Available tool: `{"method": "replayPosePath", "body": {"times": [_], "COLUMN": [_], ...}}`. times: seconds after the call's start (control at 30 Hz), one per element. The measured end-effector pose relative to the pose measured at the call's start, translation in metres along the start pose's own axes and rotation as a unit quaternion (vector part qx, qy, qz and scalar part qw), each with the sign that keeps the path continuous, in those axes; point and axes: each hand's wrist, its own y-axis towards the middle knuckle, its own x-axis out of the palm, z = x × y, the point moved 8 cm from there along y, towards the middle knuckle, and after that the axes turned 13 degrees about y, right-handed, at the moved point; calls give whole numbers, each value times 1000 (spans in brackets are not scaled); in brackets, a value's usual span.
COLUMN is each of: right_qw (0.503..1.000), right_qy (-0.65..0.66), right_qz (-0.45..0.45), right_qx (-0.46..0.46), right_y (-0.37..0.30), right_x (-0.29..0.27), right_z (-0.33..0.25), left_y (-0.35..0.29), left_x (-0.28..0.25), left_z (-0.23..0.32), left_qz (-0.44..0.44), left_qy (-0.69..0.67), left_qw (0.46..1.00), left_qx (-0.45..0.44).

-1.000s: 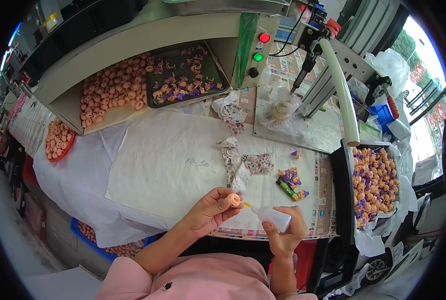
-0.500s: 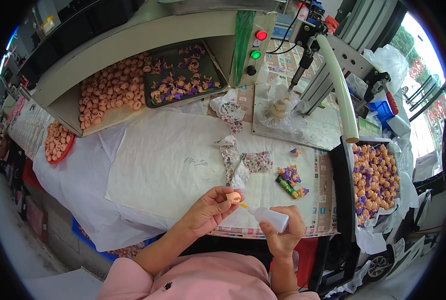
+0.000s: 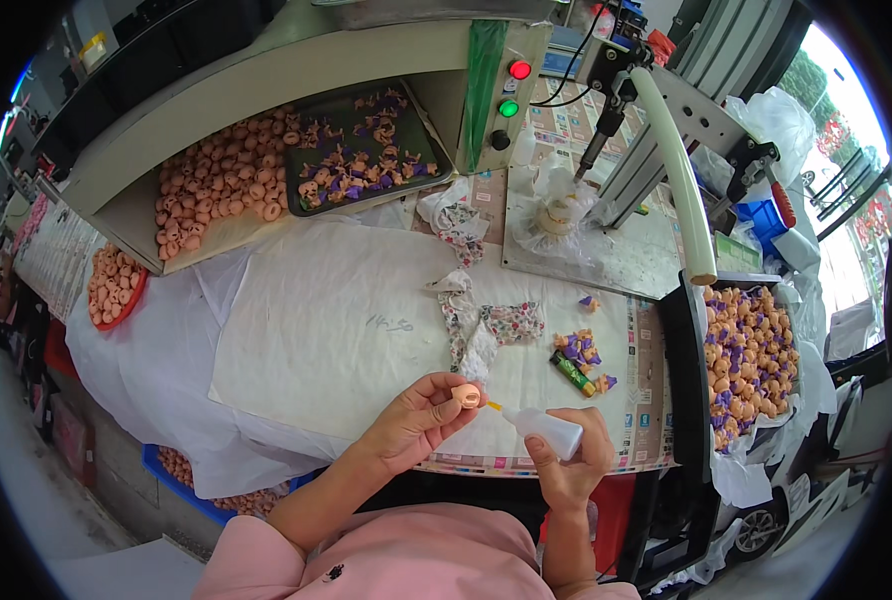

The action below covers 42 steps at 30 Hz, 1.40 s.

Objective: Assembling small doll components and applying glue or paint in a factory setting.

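Observation:
Between the thumb and fingers of my left hand (image 3: 418, 422) is a small peach-coloured doll head (image 3: 466, 396), with its hollow side showing. My right hand (image 3: 578, 462) grips a white squeeze bottle (image 3: 546, 432), tilted so its thin yellow nozzle (image 3: 494, 406) points at the doll head. The nozzle tip is very near the head; whether they touch I cannot tell. Just beyond my hands lies a crumpled floral cloth (image 3: 511, 322). Right of it are a green tube (image 3: 573, 374) and several small peach-and-purple figure parts (image 3: 581, 347).
Peach doll heads (image 3: 221, 170) fill the shelf's left side, beside a dark tray (image 3: 428, 182) of figure parts. A red bowl (image 3: 131, 309) of heads stands left. A metal press (image 3: 606, 240) is back right. At right is a box of figures (image 3: 751, 360); below left, a blue bin (image 3: 181, 488).
My right hand has drawn the bottle slightly right and down, so the nozzle sits a little farther from the doll head. My left hand keeps nearly the same place, with the head turned slightly.

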Motion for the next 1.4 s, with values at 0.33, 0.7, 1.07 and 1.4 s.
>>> {"method": "replayPosePath", "body": {"times": [0.33,0.7,1.07,1.4], "right_qw": [999,998,923,934], "right_qy": [8,-42,-369,270], "right_qz": [29,-49,-106,-160], "right_qx": [-29,20,-41,173], "right_y": [2,30,125,34], "right_x": [0,28,-25,43], "right_z": [19,59,111,46], "left_y": [-2,-3,-10,-5], "left_x": [1,5,10,7], "left_z": [-3,-9,-8,-6], "left_qz": [15,25,22,0], "left_qy": [-4,-1,-12,12], "left_qw": [999,999,999,1000], "left_qx": [-35,-39,-45,-22]}}
